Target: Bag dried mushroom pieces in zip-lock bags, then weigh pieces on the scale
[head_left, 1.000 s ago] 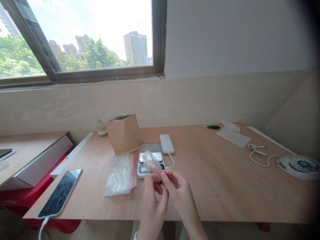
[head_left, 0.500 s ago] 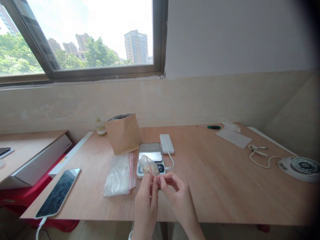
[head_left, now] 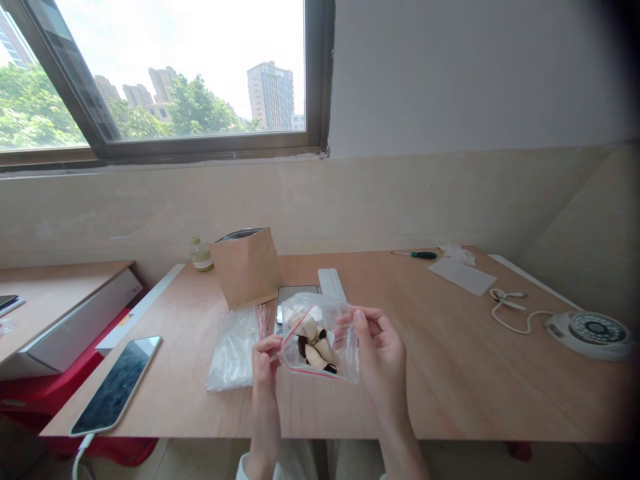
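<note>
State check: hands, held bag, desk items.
Clear zip bag with red seal line: open, pale and dark pieces inside
Left hand: pinching bag's left edge
Right hand: pinching bag's right edge
Brown paper bag: standing, open
Clear plastic bag stack: lying flat
Pale-edged phone: screen dark, plugged in
White scale, mirrored plate: reading hidden
White rectangular block: lying flat
Yellowish bottle: upright, capped
Green-handled screwdriver: lying flat
Round white device: grille up
White cord: looped

Head-worn view, forward and down, near table [head_left: 450,353]
</note>
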### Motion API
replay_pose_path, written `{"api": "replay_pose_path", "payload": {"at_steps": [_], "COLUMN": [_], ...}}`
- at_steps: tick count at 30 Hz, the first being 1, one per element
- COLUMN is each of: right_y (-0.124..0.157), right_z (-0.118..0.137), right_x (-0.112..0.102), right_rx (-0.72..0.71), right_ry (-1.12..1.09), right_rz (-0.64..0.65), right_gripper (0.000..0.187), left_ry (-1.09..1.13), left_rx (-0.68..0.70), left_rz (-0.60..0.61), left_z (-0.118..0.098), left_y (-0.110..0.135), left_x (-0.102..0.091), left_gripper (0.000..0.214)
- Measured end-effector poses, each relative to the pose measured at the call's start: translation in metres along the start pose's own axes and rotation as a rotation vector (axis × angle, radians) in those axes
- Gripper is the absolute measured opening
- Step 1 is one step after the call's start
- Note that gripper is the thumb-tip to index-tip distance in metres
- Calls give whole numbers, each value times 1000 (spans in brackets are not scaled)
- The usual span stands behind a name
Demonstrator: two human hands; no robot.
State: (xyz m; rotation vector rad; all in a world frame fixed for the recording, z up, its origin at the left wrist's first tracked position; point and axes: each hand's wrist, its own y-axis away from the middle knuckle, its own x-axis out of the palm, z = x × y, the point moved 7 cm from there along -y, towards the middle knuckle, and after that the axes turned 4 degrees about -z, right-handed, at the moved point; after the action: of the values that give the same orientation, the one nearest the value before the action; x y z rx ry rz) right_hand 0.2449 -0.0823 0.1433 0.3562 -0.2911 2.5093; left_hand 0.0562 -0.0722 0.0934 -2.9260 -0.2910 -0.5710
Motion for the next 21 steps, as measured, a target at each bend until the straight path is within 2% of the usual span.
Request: {"api": "replay_pose_path", "payload": {"at_steps": [2, 4, 5, 7, 9, 10, 13, 14, 16, 21], "right_y": [4, 7, 7, 6, 6, 6, 9, 10, 6, -14], "right_z": [-6, -10, -8, 3, 19, 26, 32, 30, 23, -17], "right_x": [18, 31, 33, 29, 25, 29, 58, 68, 86, 121], "right_rx": [38, 28, -12, -148, -282, -316, -331, -322, -305, -243], "right_ry": [-18, 49, 107, 222, 289, 311, 396, 426, 459, 493], "right_rz": [112, 225, 241, 170, 112, 161, 515, 623, 753, 925], "right_gripper": [34, 34, 33, 31, 27, 23, 16, 16, 19, 23], "left_ry": [148, 230, 233, 185, 122, 92, -22, -62, -139, -275], "left_rx": [-146, -248, -281, -307, -292, -272, -171, -137, -88, 5], "left_rz": [-33, -15, -5, -10, -29, -32, -20, -20, -28, -32], "left_z": [19, 31, 34, 35, 32, 31, 25, 22, 16, 3], "left_y": [-3, -4, -4, -5, -8, -10, -18, -21, -28, -54], "left_x": [1, 6, 7, 6, 1, -2, -9, -12, -17, -32], "left_gripper": [49, 60, 63, 68, 70, 69, 62, 60, 61, 64]}}
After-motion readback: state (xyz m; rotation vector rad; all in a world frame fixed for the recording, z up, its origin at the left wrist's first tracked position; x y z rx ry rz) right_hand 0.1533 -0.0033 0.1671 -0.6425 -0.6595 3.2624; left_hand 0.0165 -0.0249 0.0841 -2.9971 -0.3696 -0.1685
